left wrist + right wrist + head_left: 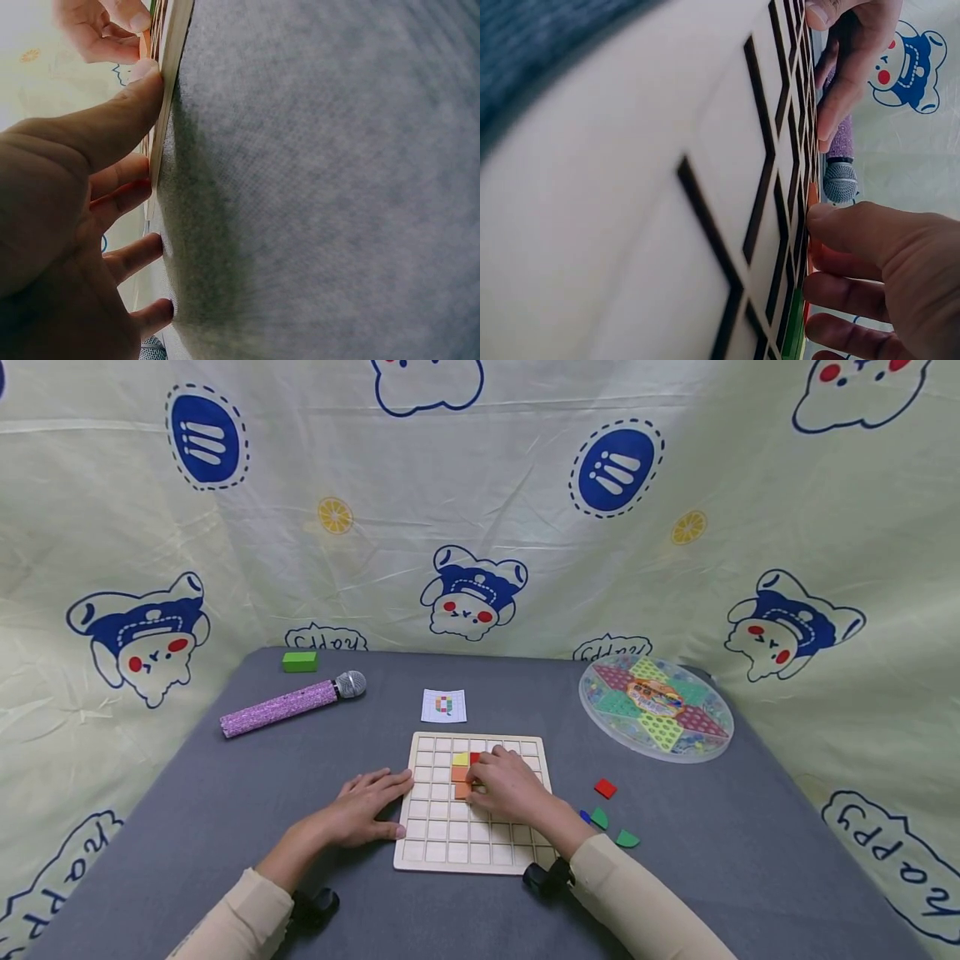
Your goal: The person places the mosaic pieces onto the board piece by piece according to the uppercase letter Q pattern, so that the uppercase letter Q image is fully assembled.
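Observation:
A pale wooden grid board (pixel 435 856) lies on the grey table. On it are a yellow tile (pixel 460 759), a red tile (pixel 475 757) partly covered by fingers, and an orange tile (pixel 459 773). My right hand (pixel 510 785) is over the board's middle and pinches another orange tile (pixel 145 45) between thumb and fingers, low over the grid. A green piece (pixel 793 326) shows beneath that hand in the right wrist view. With fingers stretched out, my left hand (pixel 366 810) rests at the board's left edge, thumb and fingertips against the rim.
Right of the board lie a red square (pixel 605 788), two green pieces (pixel 627 839) and a blue piece (pixel 585 816). Behind it is a small pattern card (pixel 444 706). A purple microphone (pixel 285 707), a green block (pixel 300 662) and a round patterned case (pixel 697 752) stand farther back.

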`<state>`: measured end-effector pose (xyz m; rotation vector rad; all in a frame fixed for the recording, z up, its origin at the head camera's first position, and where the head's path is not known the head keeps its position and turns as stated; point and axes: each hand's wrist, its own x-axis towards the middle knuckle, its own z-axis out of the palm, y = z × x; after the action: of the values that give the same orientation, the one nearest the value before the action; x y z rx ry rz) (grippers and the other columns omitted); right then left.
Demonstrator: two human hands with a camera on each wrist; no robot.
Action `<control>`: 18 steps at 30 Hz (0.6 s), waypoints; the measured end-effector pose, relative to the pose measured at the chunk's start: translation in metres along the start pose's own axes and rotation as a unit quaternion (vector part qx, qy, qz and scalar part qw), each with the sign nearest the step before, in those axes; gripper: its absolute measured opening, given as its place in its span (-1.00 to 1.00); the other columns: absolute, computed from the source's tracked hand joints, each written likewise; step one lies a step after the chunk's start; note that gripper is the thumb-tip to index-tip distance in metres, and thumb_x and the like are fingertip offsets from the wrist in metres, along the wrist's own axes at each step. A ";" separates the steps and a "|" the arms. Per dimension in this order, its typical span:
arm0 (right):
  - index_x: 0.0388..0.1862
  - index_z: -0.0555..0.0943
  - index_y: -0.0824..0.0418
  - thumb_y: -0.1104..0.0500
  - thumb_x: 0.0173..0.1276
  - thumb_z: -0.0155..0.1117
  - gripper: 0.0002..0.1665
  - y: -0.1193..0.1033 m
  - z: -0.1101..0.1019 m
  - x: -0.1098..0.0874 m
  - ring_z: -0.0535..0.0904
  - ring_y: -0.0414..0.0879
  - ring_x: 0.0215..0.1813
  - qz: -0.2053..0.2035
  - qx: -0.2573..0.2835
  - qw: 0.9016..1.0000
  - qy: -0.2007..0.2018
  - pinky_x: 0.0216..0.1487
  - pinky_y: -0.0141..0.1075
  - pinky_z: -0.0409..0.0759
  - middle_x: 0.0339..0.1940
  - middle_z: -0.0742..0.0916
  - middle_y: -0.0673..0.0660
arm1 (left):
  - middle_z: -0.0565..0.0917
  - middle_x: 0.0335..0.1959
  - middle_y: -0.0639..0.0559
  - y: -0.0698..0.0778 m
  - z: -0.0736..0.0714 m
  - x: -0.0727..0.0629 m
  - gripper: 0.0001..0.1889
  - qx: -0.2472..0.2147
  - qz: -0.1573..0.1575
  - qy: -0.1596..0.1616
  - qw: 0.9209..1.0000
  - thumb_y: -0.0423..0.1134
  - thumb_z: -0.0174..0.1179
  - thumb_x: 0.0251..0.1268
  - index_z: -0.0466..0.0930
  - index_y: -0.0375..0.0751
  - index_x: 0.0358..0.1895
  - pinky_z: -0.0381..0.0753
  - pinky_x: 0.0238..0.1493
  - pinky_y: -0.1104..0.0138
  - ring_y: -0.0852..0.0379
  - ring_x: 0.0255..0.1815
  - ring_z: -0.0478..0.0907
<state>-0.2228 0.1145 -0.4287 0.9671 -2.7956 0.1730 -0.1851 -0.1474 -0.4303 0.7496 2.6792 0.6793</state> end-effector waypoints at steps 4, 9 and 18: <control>-0.36 0.69 0.01 0.00 0.11 0.41 -0.84 -0.001 0.001 0.001 0.42 -0.15 -0.31 0.002 -0.005 1.000 -0.003 -0.31 -0.34 0.35 -0.37 0.67 -0.07 | 0.14 0.51 -0.06 -0.001 0.000 0.000 -0.24 -0.004 -0.004 -0.003 1.000 0.04 0.20 0.23 0.15 -0.14 0.45 -0.13 0.36 -0.30 -0.24 0.53 -0.07; -0.36 0.69 0.01 0.01 0.10 0.42 -0.85 -0.001 0.003 0.001 0.41 -0.15 -0.34 -0.009 -0.007 1.000 0.009 -0.34 -0.34 0.35 -0.38 0.67 -0.07 | 0.13 0.51 -0.05 -0.002 0.000 0.001 -0.24 -0.003 -0.008 -0.006 1.000 0.06 0.19 0.24 0.14 -0.13 0.45 -0.13 0.36 -0.31 -0.23 0.53 -0.07; -0.37 0.69 0.00 0.00 0.09 0.42 -0.85 -0.003 0.004 0.002 0.41 -0.15 -0.34 -0.011 -0.011 1.000 0.015 -0.34 -0.33 0.35 -0.41 0.65 -0.08 | 0.14 0.51 -0.05 -0.001 0.001 0.001 -0.25 0.005 -0.005 0.000 1.000 0.05 0.19 0.24 0.15 -0.13 0.45 -0.11 0.35 -0.31 -0.23 0.52 -0.05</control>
<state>-0.2233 0.1099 -0.4322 0.9828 -2.7520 0.1536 -0.1866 -0.1474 -0.4317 0.7386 2.6866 0.6629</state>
